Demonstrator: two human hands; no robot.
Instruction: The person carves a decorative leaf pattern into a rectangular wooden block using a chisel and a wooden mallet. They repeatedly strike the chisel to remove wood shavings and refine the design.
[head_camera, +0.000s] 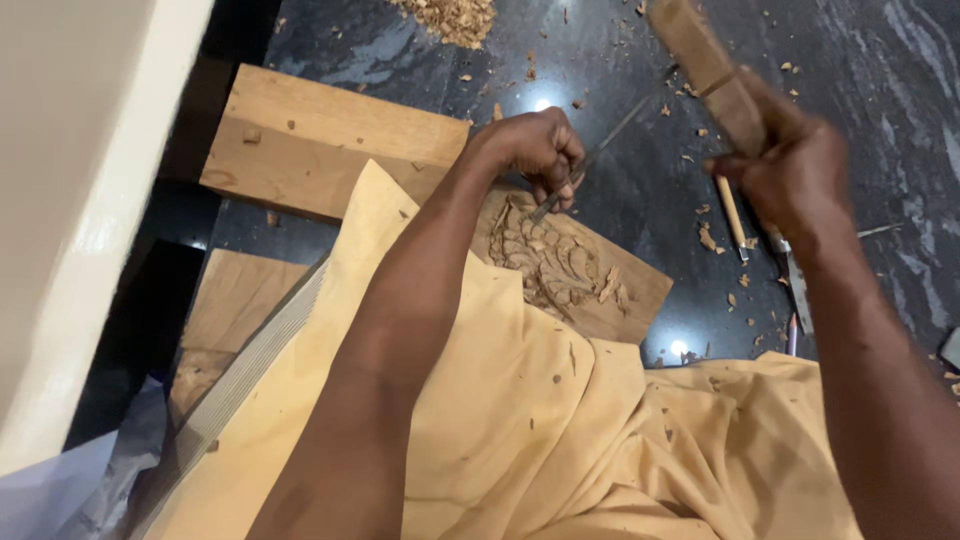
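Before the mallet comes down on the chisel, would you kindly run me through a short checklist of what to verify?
1. Left hand grips the chisel: ok.
2. Chisel tip rests on the carved wooden panel: ok, it meets the relief near the upper edge.
3. Right hand holds the wooden mallet raised: ok.
4. Panel held firm against shifting: cannot tell; the cloth over the lap hides its near edge.
5. Fingers clear of the cutting edge: cannot tell, they sit close around the blade.
6. Spare tools on the dark floor out of the swing: ok.
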